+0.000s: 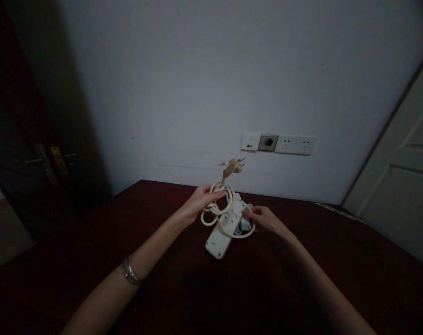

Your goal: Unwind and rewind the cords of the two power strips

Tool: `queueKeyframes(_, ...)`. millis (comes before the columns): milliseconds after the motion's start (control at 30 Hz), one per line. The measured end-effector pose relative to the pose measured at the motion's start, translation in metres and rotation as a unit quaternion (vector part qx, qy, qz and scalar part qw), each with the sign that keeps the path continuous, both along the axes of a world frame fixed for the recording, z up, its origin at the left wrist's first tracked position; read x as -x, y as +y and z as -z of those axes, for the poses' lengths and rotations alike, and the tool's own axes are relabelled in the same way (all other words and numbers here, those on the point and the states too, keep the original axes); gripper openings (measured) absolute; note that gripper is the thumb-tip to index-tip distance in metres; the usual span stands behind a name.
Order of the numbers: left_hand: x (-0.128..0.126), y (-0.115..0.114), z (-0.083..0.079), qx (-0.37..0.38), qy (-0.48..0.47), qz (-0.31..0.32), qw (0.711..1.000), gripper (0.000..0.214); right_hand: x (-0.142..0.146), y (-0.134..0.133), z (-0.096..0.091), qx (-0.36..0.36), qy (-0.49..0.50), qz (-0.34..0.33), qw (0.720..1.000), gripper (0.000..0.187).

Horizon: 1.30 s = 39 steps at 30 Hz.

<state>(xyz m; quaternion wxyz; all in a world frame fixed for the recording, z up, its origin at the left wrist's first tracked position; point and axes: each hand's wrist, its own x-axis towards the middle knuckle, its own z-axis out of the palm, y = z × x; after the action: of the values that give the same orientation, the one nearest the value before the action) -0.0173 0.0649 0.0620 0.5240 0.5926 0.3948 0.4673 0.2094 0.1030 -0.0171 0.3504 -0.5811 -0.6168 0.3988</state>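
A white power strip (221,235) lies on a dark red table (92,260), with its cream cord (222,208) coiled in loops above it. My left hand (199,201) is closed on the coiled cord, and the plug (234,166) sticks up from the coil toward the wall. My right hand (263,218) pinches the cord at the far end of the strip, fingers closed. A bracelet sits on my left wrist (130,271).
Wall sockets (278,144) are set in the white wall just above and behind the table. A dark door with a brass handle (57,160) stands at the left. A white door (399,186) is at the right.
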Motion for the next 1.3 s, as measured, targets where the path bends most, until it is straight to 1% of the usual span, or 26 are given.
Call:
queueKeyframes(100, -0.002, 0.0, 0.002, -0.013, 0.003, 0.002, 1.0, 0.034, -0.001, -0.005, -0.006, 0.045, -0.021, -0.008, 0.999, 0.03)
queueKeyframes(133, -0.002, 0.0, 0.003, -0.016, 0.003, 0.002, 1.0, 0.034, -0.002, -0.006, -0.01, 0.043, -0.036, -0.011, 0.998, 0.03)
queueKeyframes(167, -0.003, 0.001, 0.004, -0.02, 0.005, 0.003, 1.0, 0.034, -0.004, -0.007, -0.015, 0.025, -0.052, -0.009, 0.998, 0.031)
queueKeyframes(200, -0.003, 0.001, 0.004, -0.022, 0.007, 0.003, 1.0, 0.034, -0.006, -0.009, -0.021, -0.008, -0.068, -0.001, 0.998, 0.031)
queueKeyframes(267, -0.004, 0.001, 0.004, -0.027, 0.014, -0.001, 1.0, 0.034, -0.012, -0.014, -0.039, -0.109, -0.084, 0.032, 0.99, 0.031)
queueKeyframes(333, -0.005, -0.001, 0.004, -0.032, 0.02, -0.003, 0.999, 0.034, -0.016, -0.025, -0.06, -0.21, -0.064, 0.074, 0.973, 0.033)
queueKeyframes(400, -0.007, -0.003, 0.004, -0.037, 0.022, -0.008, 0.999, 0.034, -0.017, -0.043, -0.083, -0.267, -0.017, 0.088, 0.959, 0.034)
queueKeyframes(467, -0.01, -0.005, 0.004, -0.044, 0.026, -0.016, 0.999, 0.034, -0.015, -0.063, -0.102, -0.333, -0.007, 0.082, 0.939, 0.031)
queueKeyframes(500, -0.011, -0.006, 0.004, -0.048, 0.029, -0.022, 0.998, 0.035, -0.013, -0.073, -0.109, -0.375, -0.026, 0.067, 0.924, 0.028)
queueKeyframes(567, -0.012, -0.007, 0.005, -0.058, 0.036, -0.032, 0.997, 0.037, -0.009, -0.088, -0.118, -0.448, -0.091, 0.006, 0.889, 0.025)
queueKeyframes(633, -0.014, -0.007, 0.006, -0.061, 0.041, -0.032, 0.997, 0.039, -0.007, -0.097, -0.122, -0.502, -0.16, -0.038, 0.849, 0.027)
queueKeyframes(700, -0.014, -0.006, 0.007, -0.061, 0.043, -0.03, 0.997, 0.039, -0.006, -0.1, -0.123, -0.531, -0.205, -0.048, 0.821, 0.032)
queueKeyframes(767, -0.014, -0.005, 0.009, -0.064, 0.042, -0.03, 0.997, 0.038, -0.007, -0.1, -0.122, -0.544, -0.228, -0.052, 0.806, 0.035)
queueKeyframes(933, -0.014, -0.006, 0.009, -0.076, 0.037, -0.03, 0.996, 0.033, -0.007, -0.097, -0.122, -0.579, -0.263, -0.05, 0.77, 0.033)
queueKeyframes(1067, -0.015, -0.01, 0.004, -0.066, 0.017, -0.005, 0.998, 0.025, -0.006, -0.096, -0.122, -0.588, -0.279, -0.046, 0.758, 0.027)
queueKeyframes(1133, -0.014, -0.01, 0.003, -0.046, -0.012, 0.03, 0.998, 0.023, -0.008, -0.096, -0.123, -0.59, -0.284, -0.044, 0.754, 0.024)
queueKeyframes(1167, -0.013, -0.01, 0.003, -0.033, -0.035, 0.059, 0.997, 0.024, -0.01, -0.096, -0.123, -0.592, -0.288, -0.043, 0.752, 0.023)
queueKeyframes(1267, -0.009, -0.005, 0.007, 0.001, -0.111, 0.167, 0.98, 0.039, -0.017, -0.094, -0.125, -0.59, -0.298, -0.053, 0.748, 0.022)
queueKeyframes(1300, -0.008, -0.003, 0.01, 0.01, -0.129, 0.194, 0.972, 0.045, -0.019, -0.093, -0.125, -0.587, -0.3, -0.058, 0.75, 0.022)
